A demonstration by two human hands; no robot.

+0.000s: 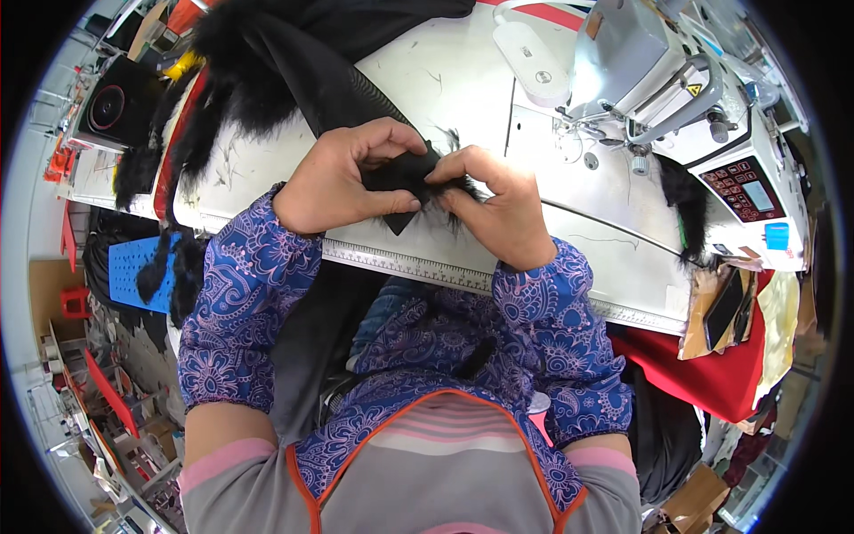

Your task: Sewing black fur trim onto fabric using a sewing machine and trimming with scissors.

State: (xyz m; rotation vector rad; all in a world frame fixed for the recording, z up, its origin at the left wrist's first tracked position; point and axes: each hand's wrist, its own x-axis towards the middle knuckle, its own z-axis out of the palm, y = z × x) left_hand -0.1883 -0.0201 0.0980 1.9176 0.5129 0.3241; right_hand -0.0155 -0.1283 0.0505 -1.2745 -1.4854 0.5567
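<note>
My left hand [347, 182] has its fingers curled on a dark fabric strip [329, 89], with the thumb pressed on its lower end. Just to the right, my right hand [489, 200] pinches the same piece at an edge fringed with black fur [445, 218]. The strip runs up toward the top of the view and lies over the pale worktable [605, 222], near a ruler [409, 265] along the front edge. More black fur [222, 71] is heaped at the upper left.
A white sewing machine [623, 71] with a lamp [529, 62] and control panel [743, 189] stands at the right. A black round-faced box [116, 102] sits at the left, a blue perforated panel [133, 276] below it. Red fabric [694, 374] hangs at the right front.
</note>
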